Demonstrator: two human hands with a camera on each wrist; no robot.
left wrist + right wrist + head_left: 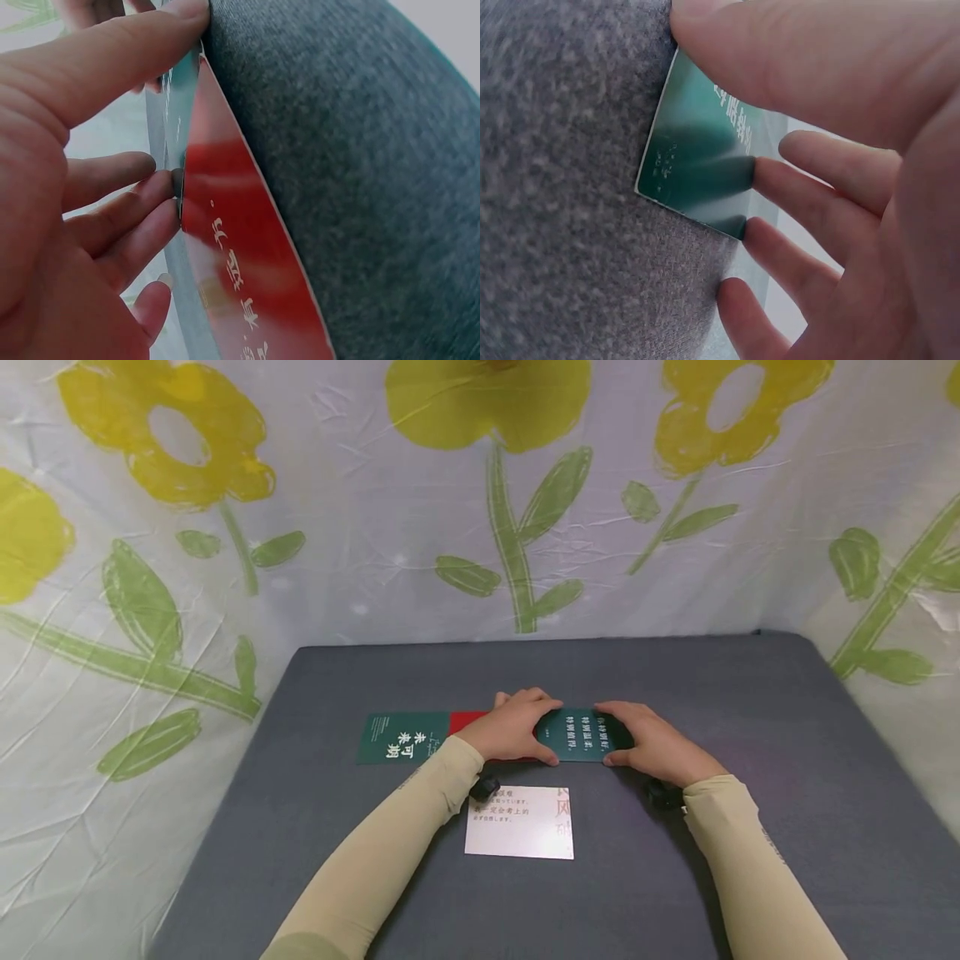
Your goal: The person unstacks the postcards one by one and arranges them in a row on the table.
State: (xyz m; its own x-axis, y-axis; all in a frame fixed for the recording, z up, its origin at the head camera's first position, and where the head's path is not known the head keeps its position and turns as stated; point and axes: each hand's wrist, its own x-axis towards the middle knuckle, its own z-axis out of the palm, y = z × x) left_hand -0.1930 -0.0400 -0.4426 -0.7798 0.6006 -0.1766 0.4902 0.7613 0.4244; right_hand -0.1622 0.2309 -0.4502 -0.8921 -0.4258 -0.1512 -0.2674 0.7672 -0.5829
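Fingers of both hands pinch one dark green card [576, 734] by its short ends. The left hand [517, 727] has its thumb on the near edge and its fingertips curled over the far edge at the card's left end. The right hand [651, 743] does the same at the right end, thumb near and fingers [795, 187] far. In the right wrist view those fingers are slightly spread along the card's far edge, with the thumb pressed at the corner against the grey mat [750, 710].

The green card lies at the middle of the mat, partly over a red card [467, 722]. The left wrist view shows the green card's end lifted a little off the red card [232, 255], with the left fingertips [142, 202] touching its edge. Whether the rest of the card lies flat cannot be told.

Left of the red card lies another dark green card with white characters [401, 739], its right edge touching or overlapping the red one. Nearer the person, just beside the forearms, a white card [521, 827] lies flat and apart from the row.

Bare mat stretches wide to the right of the right hand and behind the cards up to the flowered cloth backdrop [480, 510]. Less room is left between the row and the white card.
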